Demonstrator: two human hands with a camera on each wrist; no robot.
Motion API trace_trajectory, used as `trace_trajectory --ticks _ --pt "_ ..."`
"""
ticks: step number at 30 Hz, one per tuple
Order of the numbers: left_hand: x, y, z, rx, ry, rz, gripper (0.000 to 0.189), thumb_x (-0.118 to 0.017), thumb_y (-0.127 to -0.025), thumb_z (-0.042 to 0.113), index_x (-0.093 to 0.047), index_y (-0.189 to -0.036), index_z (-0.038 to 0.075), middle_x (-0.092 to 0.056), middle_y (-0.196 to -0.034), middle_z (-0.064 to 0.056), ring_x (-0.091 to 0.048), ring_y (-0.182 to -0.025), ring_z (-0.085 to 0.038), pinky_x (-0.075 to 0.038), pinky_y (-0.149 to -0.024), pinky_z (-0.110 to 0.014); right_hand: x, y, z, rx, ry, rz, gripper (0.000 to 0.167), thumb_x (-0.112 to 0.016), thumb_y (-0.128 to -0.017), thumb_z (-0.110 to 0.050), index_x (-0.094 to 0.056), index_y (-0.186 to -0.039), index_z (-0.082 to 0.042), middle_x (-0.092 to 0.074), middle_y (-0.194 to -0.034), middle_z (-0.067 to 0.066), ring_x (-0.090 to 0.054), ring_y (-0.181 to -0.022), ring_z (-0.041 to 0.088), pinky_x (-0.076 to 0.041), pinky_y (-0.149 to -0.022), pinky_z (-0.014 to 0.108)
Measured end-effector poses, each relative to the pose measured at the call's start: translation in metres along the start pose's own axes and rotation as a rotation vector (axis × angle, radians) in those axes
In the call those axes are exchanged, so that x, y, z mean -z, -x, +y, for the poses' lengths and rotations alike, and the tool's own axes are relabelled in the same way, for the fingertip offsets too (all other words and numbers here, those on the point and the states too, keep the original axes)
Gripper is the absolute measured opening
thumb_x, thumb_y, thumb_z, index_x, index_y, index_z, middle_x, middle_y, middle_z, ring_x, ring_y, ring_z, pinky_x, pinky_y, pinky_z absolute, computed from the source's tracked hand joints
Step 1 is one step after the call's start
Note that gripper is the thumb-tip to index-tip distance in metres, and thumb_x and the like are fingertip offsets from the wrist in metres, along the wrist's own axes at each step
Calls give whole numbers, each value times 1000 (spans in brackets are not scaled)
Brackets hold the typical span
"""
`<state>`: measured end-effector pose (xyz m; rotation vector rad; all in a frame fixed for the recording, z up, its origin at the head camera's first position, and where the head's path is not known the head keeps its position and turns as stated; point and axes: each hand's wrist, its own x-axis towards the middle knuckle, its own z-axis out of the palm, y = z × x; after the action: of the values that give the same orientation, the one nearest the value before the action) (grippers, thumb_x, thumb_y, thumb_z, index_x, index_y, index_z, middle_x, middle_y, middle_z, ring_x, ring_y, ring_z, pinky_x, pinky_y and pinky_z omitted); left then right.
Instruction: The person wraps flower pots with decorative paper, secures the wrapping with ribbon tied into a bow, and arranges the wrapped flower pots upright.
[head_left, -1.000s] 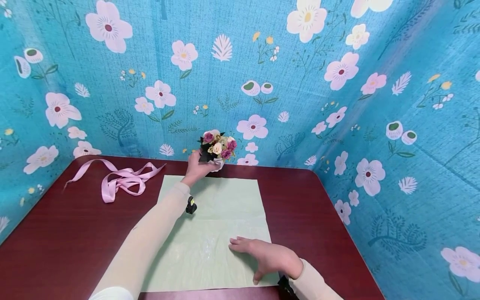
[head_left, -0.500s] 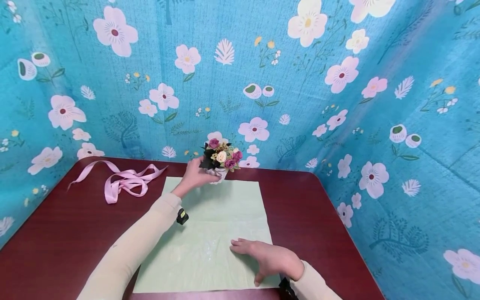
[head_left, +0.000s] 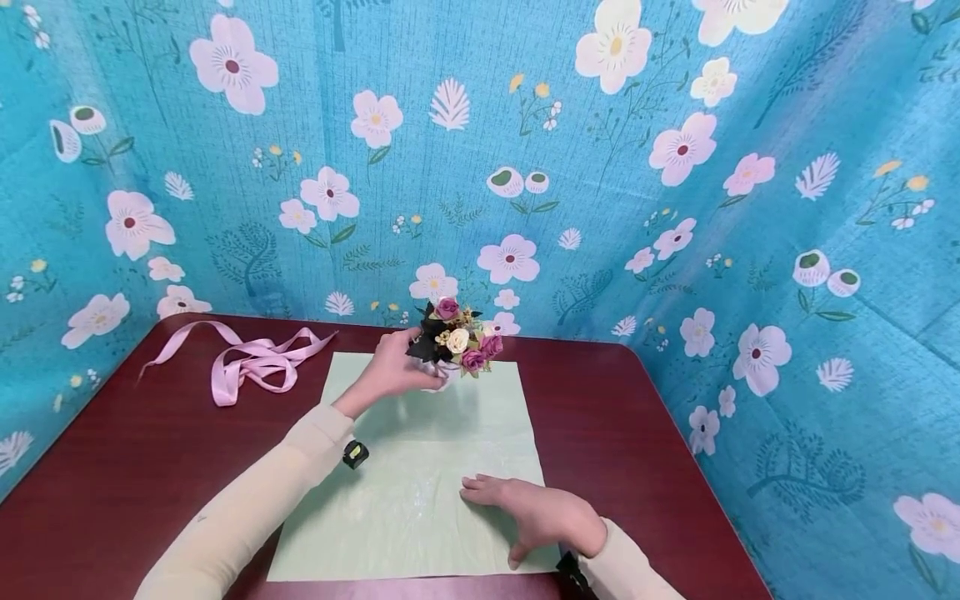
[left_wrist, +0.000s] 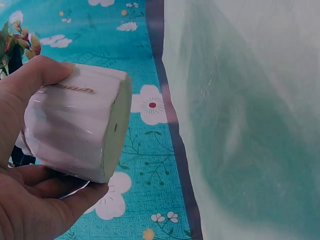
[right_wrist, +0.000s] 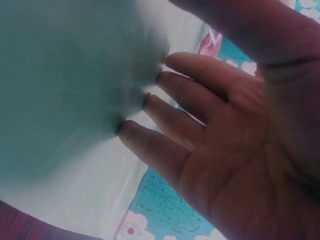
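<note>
My left hand [head_left: 392, 367] grips a small white flower pot [left_wrist: 75, 122] with its thumb on one side and its fingers round the other. Twine circles the pot, and its base shows in the left wrist view. Artificial roses [head_left: 463, 340], purple and cream with dark leaves, rise from the pot, tilted to the right over the far half of a pale green sheet of wrapping paper [head_left: 405, 500]. At the sheet's near right part rests my right hand [head_left: 536, 512], fingers spread and straight. Its fingertips [right_wrist: 131, 127] touch the paper in the right wrist view.
A loose pink ribbon [head_left: 255, 362] lies in loops at the far left of the dark red table [head_left: 607, 425]. Blue flowered cloth [head_left: 450, 167] hangs behind the table and along its right side.
My left hand has drawn the potted roses nearer and slightly right, from the table's far edge to over the paper. The right hand stays in place on the sheet.
</note>
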<state>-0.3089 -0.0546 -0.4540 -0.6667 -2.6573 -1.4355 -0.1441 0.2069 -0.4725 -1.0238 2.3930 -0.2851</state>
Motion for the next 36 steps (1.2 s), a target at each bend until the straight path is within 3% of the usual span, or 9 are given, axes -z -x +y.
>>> trace_trajectory --ticks 2,4,6,8,12,15,19,29,36 --pt "0 5 3 5 -13 -11 104 -95 -64 32 -46 -145 -11 -71 -108 -22 -53 -63 -14 -54 -94 -48 0 -1 0 -3 6 3 104 -97 -65 -16 -43 -155 -13 -35 -164 2 -31 -152 21 -36 -117 30" --pt "0 9 6 14 -35 -25 107 -95 -65 34 -43 -147 -11 -72 -86 -14 -52 -61 -12 -54 -95 -48 -1 0 -1 -4 21 12 105 -97 -65 -16 -43 -155 -12 -36 -164 2 -32 -152 22 -37 -117 31" --pt "0 13 7 29 -60 -44 109 -94 -65 33 -40 -150 -10 -65 -64 -5 -49 -52 -10 -54 -94 -47 -3 0 -2 -12 22 15 105 -97 -64 -14 -44 -155 -13 -36 -164 1 -32 -152 22 -36 -117 31" --pt "0 15 8 26 -110 -53 108 -94 -66 34 -41 -149 -9 -59 -51 -1 -46 -50 -10 -54 -95 -48 -3 1 -3 -14 20 20 105 -97 -64 -13 -44 -154 -13 -36 -164 1 -31 -152 21 -36 -117 31" --pt "-1 19 9 -4 -181 -47 102 -94 -64 35 -48 -144 -9 -71 -70 -9 -53 -61 -12 -57 -86 -45 -3 1 -4 -14 22 26 104 -97 -64 -14 -45 -154 -13 -37 -163 1 -32 -152 20 -36 -117 30" --pt "-3 20 11 -32 -202 -44 84 -94 -61 35 -62 -129 -2 -73 -83 -8 -56 -71 -15 -57 -74 -40 -3 0 -2 -7 27 26 104 -97 -65 -16 -44 -154 -13 -37 -163 2 -33 -151 23 -37 -116 32" --pt "-6 23 15 -53 -211 -57 67 -94 -59 35 -66 -113 7 -69 -81 -1 -58 -73 -17 -51 -66 -35 -3 0 0 -1 19 25 104 -97 -65 -16 -44 -154 -13 -37 -163 3 -33 -151 25 -38 -116 33" --pt "-22 32 29 -100 -268 -50 68 -97 -55 28 -66 -111 6 -69 -89 -2 -64 -78 -18 -55 -72 -37 -4 0 1 -11 20 26 104 -97 -64 -14 -44 -154 -14 -37 -163 1 -32 -152 21 -35 -117 31" --pt "-36 36 39 -117 -360 -67 60 -98 -53 28 -64 -99 10 -64 -82 2 -61 -74 -16 -54 -69 -36 -4 1 0 8 23 46 104 -97 -63 -13 -46 -153 -12 -38 -163 3 -34 -151 22 -36 -117 30"
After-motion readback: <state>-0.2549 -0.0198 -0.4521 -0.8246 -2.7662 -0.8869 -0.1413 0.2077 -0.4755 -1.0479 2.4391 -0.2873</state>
